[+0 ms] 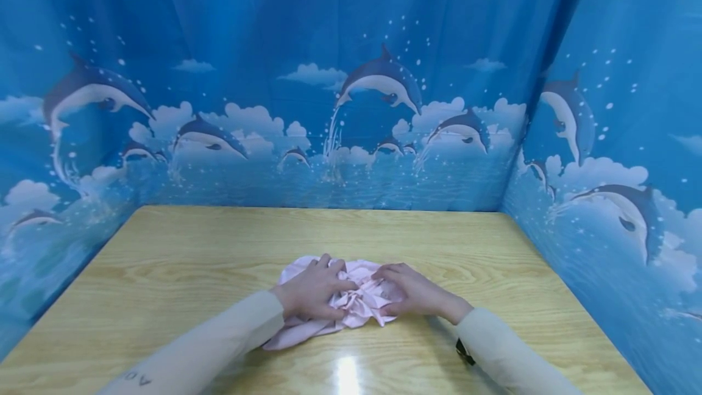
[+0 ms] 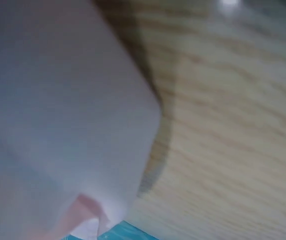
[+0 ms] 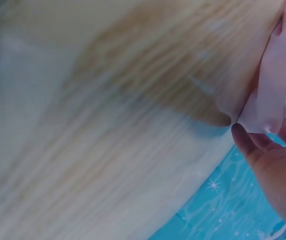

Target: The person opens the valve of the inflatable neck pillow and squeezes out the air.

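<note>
A crumpled pale pink cloth (image 1: 364,300) lies bunched on the wooden table in front of me, with a flatter corner trailing toward the lower left. My left hand (image 1: 315,291) holds its left part from above, fingers spread and bent into the folds. From the other side my right hand (image 1: 419,292) grips the right edge, fingers over the top and thumb at the near side. In the right wrist view, the right thumb (image 3: 245,142) is down at the table beside a hanging fold of the cloth (image 3: 273,85). A blurred pale surface hides the left hand's fingers in the left wrist view.
The wooden table (image 1: 208,242) reaches back to a blue curtain (image 1: 263,169) printed with dolphins, clouds and waves. A second curtain side (image 1: 603,249) runs along the right edge. A small black item (image 1: 465,352) shows under the right sleeve.
</note>
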`<state>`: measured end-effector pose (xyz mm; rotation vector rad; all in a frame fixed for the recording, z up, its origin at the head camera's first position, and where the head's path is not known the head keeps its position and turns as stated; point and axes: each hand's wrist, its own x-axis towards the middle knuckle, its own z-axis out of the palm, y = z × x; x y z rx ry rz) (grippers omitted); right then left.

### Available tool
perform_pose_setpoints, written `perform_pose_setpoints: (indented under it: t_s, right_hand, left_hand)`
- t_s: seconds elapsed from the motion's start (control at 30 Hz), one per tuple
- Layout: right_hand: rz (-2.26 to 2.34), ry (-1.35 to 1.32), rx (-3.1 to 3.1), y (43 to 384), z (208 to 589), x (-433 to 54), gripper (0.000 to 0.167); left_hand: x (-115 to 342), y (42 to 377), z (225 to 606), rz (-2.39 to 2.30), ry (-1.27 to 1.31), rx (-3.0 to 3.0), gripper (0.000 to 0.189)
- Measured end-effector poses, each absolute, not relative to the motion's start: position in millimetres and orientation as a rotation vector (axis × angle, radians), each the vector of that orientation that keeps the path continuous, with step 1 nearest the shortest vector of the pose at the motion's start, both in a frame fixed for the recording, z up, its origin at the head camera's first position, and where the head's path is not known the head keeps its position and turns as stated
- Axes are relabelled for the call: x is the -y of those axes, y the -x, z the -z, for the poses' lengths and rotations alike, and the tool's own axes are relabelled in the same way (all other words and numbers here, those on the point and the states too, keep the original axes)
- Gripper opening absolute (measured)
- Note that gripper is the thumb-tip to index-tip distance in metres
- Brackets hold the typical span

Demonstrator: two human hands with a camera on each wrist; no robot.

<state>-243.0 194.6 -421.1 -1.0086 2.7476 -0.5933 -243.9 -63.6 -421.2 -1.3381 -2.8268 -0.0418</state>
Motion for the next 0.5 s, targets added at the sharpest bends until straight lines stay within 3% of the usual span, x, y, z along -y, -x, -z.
perform_pose_setpoints:
  t_s: [0.5]
  right_hand:
    - [0.582,1.064,-2.747,242.5,420.8,-192.6,0.062]
  left_hand:
    - [71.6,238.0,424.8,0.118,1.449,2.745,0.055]
